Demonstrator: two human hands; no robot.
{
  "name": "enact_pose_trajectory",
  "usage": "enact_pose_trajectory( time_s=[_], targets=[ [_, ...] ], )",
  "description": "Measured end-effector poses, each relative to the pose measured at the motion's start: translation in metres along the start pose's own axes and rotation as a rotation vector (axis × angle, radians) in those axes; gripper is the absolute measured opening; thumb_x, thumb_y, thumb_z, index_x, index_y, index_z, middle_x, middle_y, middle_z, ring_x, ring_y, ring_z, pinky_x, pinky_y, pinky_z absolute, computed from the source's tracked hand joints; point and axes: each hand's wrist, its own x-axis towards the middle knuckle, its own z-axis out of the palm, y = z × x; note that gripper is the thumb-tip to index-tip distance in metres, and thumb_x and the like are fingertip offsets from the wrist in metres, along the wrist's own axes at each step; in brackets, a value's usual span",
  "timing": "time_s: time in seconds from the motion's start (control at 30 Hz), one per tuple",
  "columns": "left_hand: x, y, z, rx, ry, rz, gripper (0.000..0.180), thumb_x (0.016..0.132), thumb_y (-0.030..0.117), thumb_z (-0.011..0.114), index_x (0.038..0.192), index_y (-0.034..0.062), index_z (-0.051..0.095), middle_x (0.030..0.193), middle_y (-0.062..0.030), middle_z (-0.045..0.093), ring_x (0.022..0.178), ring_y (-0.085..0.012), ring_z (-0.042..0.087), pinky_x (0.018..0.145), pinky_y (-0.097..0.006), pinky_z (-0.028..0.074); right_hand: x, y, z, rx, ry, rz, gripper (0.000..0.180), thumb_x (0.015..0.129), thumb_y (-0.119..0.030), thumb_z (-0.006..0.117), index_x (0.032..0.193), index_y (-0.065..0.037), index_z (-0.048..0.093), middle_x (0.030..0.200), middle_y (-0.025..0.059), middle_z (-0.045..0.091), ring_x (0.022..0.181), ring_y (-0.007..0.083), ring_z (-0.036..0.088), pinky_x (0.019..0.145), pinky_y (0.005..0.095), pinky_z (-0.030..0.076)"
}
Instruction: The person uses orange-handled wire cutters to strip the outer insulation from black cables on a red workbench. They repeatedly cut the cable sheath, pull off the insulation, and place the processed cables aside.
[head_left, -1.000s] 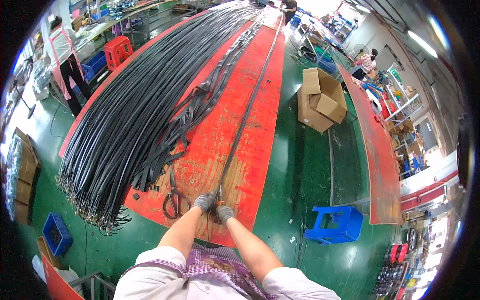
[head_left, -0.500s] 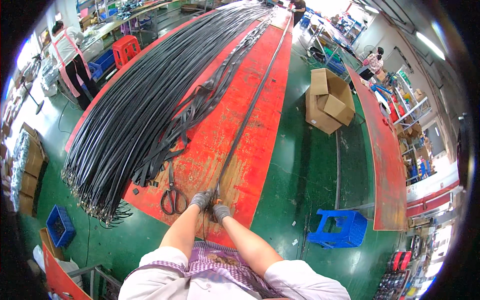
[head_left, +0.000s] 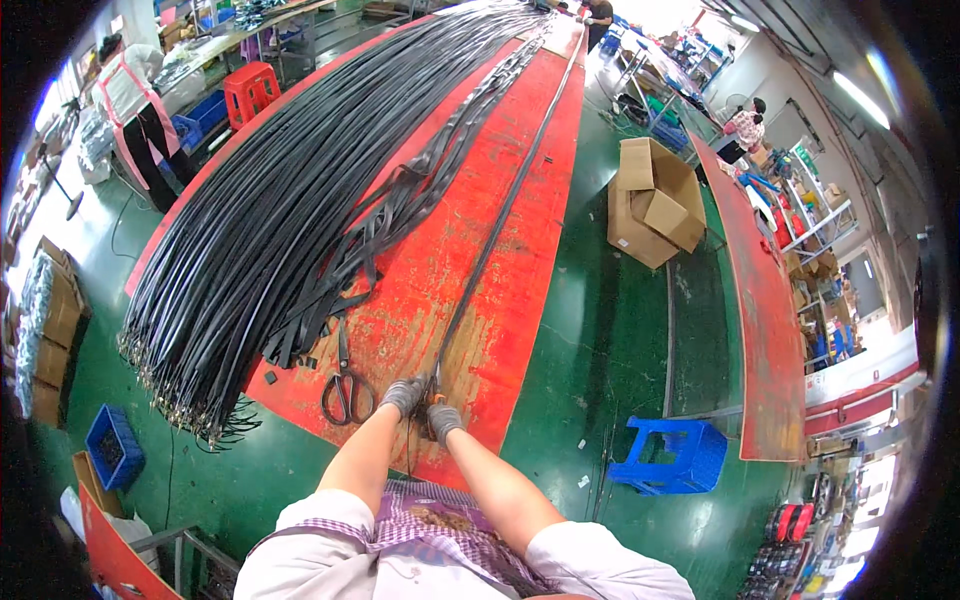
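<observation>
Grip closure unclear, left hand (head_left: 404, 394) and right hand (head_left: 444, 420) apparently work a black strand (head_left: 487, 250) stretching ahead, next needing steadiness, scissors (head_left: 344, 374) just left.

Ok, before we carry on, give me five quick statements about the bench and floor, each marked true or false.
1. The left hand and right hand are both gloved. True.
2. The scissors lie to the right of the right hand. False: the scissors lie left of the left hand.
3. A dark strip runs along the red table. True.
4. The blue stool is on the table. False: the blue stool is on the green floor.
5. The cardboard box is open. True.
</observation>
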Motion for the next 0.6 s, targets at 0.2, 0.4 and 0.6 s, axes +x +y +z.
enact_pose_trajectory(
  time_s=[0.2,0.4,0.6],
  targets=[
    [-0.017,0.018,-0.007,0.031,-0.038,0.028,0.056,0.077,0.051,0.028,0.096,0.0050,0.056,0.100,-0.0177,0.052,0.099,-0.0308,0.047,0.084,-0.037,0.036,-0.026,-0.027,-0.023,-0.078,-0.003,0.199,0.026,0.074,-0.019,0.041,0.076,-0.002,0.060,0.066,0.0152,0.058,0.062,0.0248,0.059,0.053,0.0363,0.046],
    [-0.019,0.020,-0.008,0.006,-0.034,0.031,0.050,0.079,0.046,0.039,0.096,0.0013,0.056,0.096,-0.0166,0.055,0.095,-0.0280,0.051,0.078,-0.033,0.039,-0.034,-0.028,-0.030,-0.781,-0.003,-0.336,0.015,0.067,-0.007,0.049,0.076,-0.003,0.061,0.073,0.0175,0.059,0.068,0.0276,0.059,0.058,0.0373,0.047],
    [-0.009,0.001,-0.004,-0.116,-0.025,0.028,0.048,0.079,0.045,0.038,0.095,0.0025,0.056,0.094,-0.0168,0.056,0.094,-0.0284,0.051,0.077,-0.034,0.039,-0.047,-0.057,-0.036,-0.687,-0.116,-0.204,0.011,0.065,-0.007,0.052,0.070,-0.003,0.061,0.067,0.0171,0.059,0.064,0.0266,0.059,0.054,0.0368,0.046]
  ],
)
